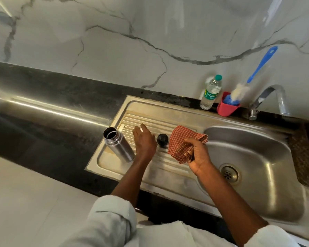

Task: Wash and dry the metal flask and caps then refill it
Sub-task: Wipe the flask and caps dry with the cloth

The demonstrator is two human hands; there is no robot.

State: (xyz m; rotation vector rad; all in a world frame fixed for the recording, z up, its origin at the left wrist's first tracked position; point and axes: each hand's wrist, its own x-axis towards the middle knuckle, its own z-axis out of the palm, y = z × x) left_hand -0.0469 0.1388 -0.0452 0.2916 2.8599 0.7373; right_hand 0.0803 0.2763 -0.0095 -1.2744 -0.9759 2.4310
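The uncapped metal flask (118, 144) stands upright on the left end of the steel draining board (169, 167). A black cap (162, 140) sits on the ribbed board between my hands. My left hand (143, 140) hovers flat over the board, between flask and cap, fingers straight and holding nothing. My right hand (197, 154) grips a red checked cloth (183, 141) just right of the cap. No other cap shows.
The sink basin (253, 157) with its drain (229, 173) lies to the right, under the tap (273, 97). At the back stand a plastic water bottle (210, 92) and a pink holder (227, 106) with a blue-handled brush (257, 68). Dark countertop (43, 104) stretches left.
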